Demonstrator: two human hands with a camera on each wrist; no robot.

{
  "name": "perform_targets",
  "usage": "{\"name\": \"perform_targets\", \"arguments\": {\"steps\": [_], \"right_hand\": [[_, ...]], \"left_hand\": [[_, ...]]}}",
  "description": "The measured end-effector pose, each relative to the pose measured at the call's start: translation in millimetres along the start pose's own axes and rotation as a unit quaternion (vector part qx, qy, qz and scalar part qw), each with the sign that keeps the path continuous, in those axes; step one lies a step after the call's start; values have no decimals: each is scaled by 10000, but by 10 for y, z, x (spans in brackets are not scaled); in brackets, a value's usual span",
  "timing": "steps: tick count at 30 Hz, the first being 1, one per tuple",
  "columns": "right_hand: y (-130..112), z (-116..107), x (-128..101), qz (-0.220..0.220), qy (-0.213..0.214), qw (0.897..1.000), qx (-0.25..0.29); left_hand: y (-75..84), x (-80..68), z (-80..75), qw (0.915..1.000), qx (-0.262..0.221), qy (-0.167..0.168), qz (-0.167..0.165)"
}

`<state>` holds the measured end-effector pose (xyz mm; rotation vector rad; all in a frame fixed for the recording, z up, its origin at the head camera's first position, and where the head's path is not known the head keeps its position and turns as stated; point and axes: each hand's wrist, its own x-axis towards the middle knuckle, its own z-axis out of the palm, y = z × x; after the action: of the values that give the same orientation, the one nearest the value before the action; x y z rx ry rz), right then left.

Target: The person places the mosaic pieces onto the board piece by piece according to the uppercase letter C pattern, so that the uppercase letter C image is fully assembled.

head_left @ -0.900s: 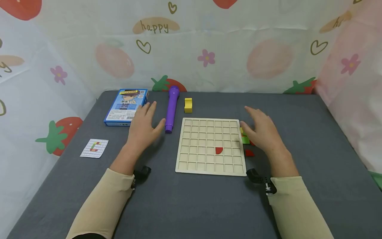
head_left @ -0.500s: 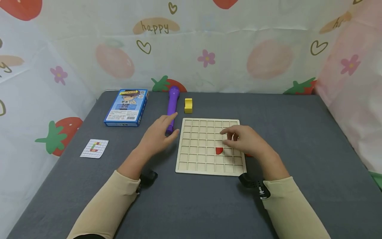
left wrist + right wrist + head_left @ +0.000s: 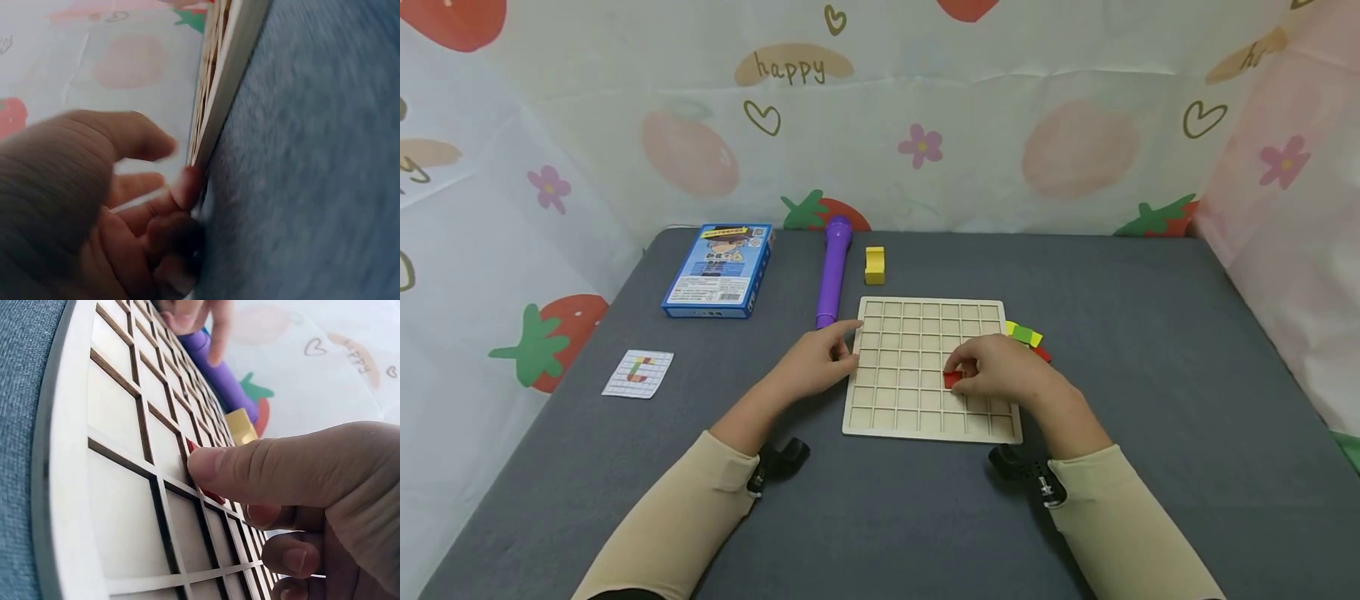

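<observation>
A pale wooden grid board [image 3: 910, 333] lies on the grey table [image 3: 1150, 333]. A small red piece [image 3: 951, 379] sits in one of its cells. My right hand [image 3: 1000, 375] pinches that red piece [image 3: 199, 464] between thumb and fingers, thumb tip on it in the right wrist view. My left hand [image 3: 816, 362] rests at the board's left edge, fingertips [image 3: 187, 187] touching the board's side [image 3: 228, 69]. Green, yellow and red pieces [image 3: 1026, 337] lie just right of the board.
A purple pen-like tube [image 3: 833, 271] and a yellow block [image 3: 873, 263] lie behind the board. A blue box [image 3: 718, 268] sits at the back left, a small pattern card [image 3: 637, 373] at the left. Fruit-print cloth walls surround the table.
My right hand moved left from the loose pieces onto the board and took hold of the red piece. My left hand slid right to the board's left edge.
</observation>
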<state>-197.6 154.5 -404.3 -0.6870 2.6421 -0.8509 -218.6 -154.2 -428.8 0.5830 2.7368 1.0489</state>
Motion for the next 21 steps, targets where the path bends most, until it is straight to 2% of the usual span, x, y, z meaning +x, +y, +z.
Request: {"name": "perform_targets", "arguments": {"steps": [7, 14, 21], "right_hand": [[0, -16, -1, 48, 78, 9995, -305], [-21, -2, 18, 229, 164, 9992, -276], [-22, 5, 19, -14, 341, 9970, -696]], "left_hand": [[-10, 4, 74, 9995, 268, 90, -160], [-29, -3, 87, 9995, 120, 227, -204], [-13, -7, 76, 9995, 54, 236, -186]]}}
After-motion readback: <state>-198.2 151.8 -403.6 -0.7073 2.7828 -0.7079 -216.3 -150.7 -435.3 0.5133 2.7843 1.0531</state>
